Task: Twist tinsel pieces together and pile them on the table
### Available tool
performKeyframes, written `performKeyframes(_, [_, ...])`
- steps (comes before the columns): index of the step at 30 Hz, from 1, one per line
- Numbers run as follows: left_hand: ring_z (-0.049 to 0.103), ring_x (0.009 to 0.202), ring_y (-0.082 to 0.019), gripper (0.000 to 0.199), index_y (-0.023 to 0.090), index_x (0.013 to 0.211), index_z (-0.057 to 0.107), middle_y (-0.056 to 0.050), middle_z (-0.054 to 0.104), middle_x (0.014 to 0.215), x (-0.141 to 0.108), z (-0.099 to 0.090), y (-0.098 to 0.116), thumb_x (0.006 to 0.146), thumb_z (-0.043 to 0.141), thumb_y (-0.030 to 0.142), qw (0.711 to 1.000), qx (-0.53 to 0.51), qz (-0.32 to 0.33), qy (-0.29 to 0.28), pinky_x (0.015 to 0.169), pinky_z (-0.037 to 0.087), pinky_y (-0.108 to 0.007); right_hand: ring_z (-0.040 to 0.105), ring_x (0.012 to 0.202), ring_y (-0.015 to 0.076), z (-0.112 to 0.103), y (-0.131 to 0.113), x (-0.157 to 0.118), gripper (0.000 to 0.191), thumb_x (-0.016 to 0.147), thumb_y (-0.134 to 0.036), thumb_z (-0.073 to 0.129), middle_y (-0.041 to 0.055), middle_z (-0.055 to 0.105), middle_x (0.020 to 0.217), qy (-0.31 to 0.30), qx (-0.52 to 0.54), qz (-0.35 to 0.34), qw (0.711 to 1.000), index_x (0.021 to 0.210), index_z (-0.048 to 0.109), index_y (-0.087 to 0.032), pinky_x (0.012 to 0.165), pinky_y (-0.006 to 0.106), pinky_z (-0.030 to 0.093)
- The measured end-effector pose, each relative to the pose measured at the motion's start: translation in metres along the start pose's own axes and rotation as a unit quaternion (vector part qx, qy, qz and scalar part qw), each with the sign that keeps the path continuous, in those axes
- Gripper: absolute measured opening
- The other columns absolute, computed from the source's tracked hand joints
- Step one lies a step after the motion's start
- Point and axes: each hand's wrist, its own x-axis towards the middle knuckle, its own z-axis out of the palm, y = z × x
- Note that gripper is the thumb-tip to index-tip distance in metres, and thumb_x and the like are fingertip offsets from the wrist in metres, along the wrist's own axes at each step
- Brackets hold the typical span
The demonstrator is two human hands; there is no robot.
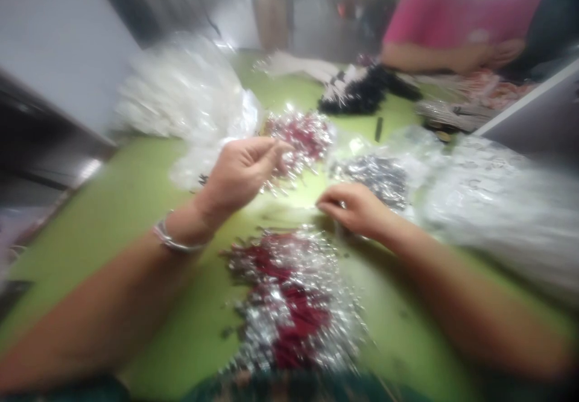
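Note:
My left hand [242, 169], with a bracelet [178, 242] at the wrist, is closed in a pinch at the near edge of a small heap of red and silver pieces [305, 133]. What its fingertips hold, if anything, is lost in the blur. Lower and to the right, my right hand [355, 209] is also pinched, beside a clear bag of dark grey pieces [375, 175]; its fingertips hide what they may grip. Closest to my body lies a larger pile of thin dark red strands with shiny silver ends [301, 305], below both hands and apart from them.
On the green table [158, 323], a big clear plastic bag of white items [181, 94] stands at the back left. More plastic bags [502, 197] lie at the right. Black bundles [357, 91] sit farther back. A person in a pink shirt [461, 9] works across the table.

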Motion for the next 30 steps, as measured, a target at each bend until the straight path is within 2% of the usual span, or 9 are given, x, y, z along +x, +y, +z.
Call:
performKeyframes(3, [0.054,0.065,-0.013,0.02,0.019,0.078,0.069,-0.004,0.062,0.07,-0.001,-0.003,-0.013,0.09,0.054,0.026,0.995,0.07,0.014,-0.071,0.061,0.046,-0.028,0.062,0.076,0.0142,-0.005,0.001,0.0,0.01,0.087,-0.022,0.063,0.0038,0.072,0.085,-0.08,-0.019,-0.031,0.996,0.084,0.072,-0.02,0.073,0.029,0.047])
performKeyframes(5, [0.052,0.067,-0.014,0.015,0.019,0.076,0.067,-0.004,0.06,0.072,-0.003,0.003,-0.025,0.085,0.056,0.021,0.978,0.145,0.031,-0.147,0.062,0.045,-0.027,0.062,0.074,0.0142,-0.012,0.006,0.0,0.014,0.088,-0.024,0.06,0.0038,0.072,0.082,-0.03,-0.029,-0.002,0.999,0.081,0.072,-0.02,0.07,0.029,0.046])
performKeyframes(8, [0.049,0.065,-0.015,0.014,0.018,0.069,0.062,-0.005,0.056,0.074,-0.008,0.016,-0.039,0.082,0.056,0.018,0.957,0.223,0.015,-0.183,0.06,0.041,-0.027,0.057,0.065,0.0136,-0.025,0.02,0.001,0.023,0.09,-0.024,0.056,0.0028,0.068,0.072,0.106,-0.075,0.054,0.99,0.071,0.067,-0.019,0.063,0.03,0.041])
performKeyframes(11, [0.046,0.062,-0.014,0.016,0.017,0.065,0.056,-0.004,0.052,0.072,-0.01,0.026,-0.041,0.081,0.055,0.015,0.954,0.248,-0.018,-0.166,0.059,0.038,-0.028,0.051,0.058,0.0126,-0.036,0.03,0.001,0.03,0.09,-0.026,0.052,0.0013,0.061,0.062,0.134,-0.122,0.082,0.98,0.063,0.061,-0.019,0.058,0.03,0.037])
performKeyframes(15, [0.044,0.064,-0.015,0.024,0.016,0.061,0.055,-0.004,0.051,0.07,-0.01,0.032,-0.038,0.084,0.056,0.019,0.963,0.233,0.015,-0.133,0.061,0.038,-0.029,0.054,0.064,0.0147,-0.038,0.032,0.001,0.022,0.089,-0.026,0.053,0.0036,0.065,0.071,0.047,-0.197,0.099,0.974,0.073,0.067,-0.019,0.058,0.03,0.036])
performKeyframes(18, [0.047,0.068,-0.015,0.027,0.017,0.061,0.059,-0.004,0.053,0.071,-0.01,0.034,-0.038,0.087,0.055,0.022,0.978,0.184,0.055,-0.076,0.064,0.041,-0.029,0.056,0.075,0.0177,-0.029,0.032,0.002,0.019,0.09,-0.025,0.052,0.0073,0.066,0.086,0.002,-0.284,0.093,0.954,0.086,0.07,-0.019,0.059,0.03,0.035])
performKeyframes(24, [0.052,0.072,-0.016,0.023,0.018,0.067,0.068,-0.005,0.06,0.071,-0.005,0.035,-0.03,0.087,0.058,0.02,0.986,0.125,0.103,-0.036,0.069,0.046,-0.032,0.053,0.082,0.0202,-0.008,0.044,0.008,0.025,0.093,-0.019,0.042,0.0117,0.062,0.094,0.028,-0.392,0.074,0.917,0.086,0.067,-0.017,0.055,0.03,0.027])
performKeyframes(28, [0.06,0.071,-0.013,0.015,0.019,0.078,0.073,-0.004,0.069,0.076,-0.005,0.031,-0.03,0.086,0.064,0.027,0.999,0.033,0.016,-0.016,0.068,0.049,-0.029,0.053,0.082,0.0212,-0.005,0.041,0.006,0.027,0.092,-0.02,0.041,0.0124,0.063,0.094,0.065,-0.371,0.036,0.926,0.082,0.065,-0.017,0.057,0.03,0.029])
performKeyframes(30, [0.06,0.065,-0.012,0.015,0.018,0.077,0.074,-0.004,0.07,0.072,-0.006,0.03,-0.033,0.085,0.066,0.028,0.998,0.037,-0.038,-0.014,0.065,0.049,-0.027,0.054,0.078,0.0205,-0.004,0.036,0.004,0.027,0.092,-0.021,0.04,0.0123,0.065,0.092,0.107,-0.33,0.022,0.938,0.087,0.066,-0.016,0.061,0.031,0.033])
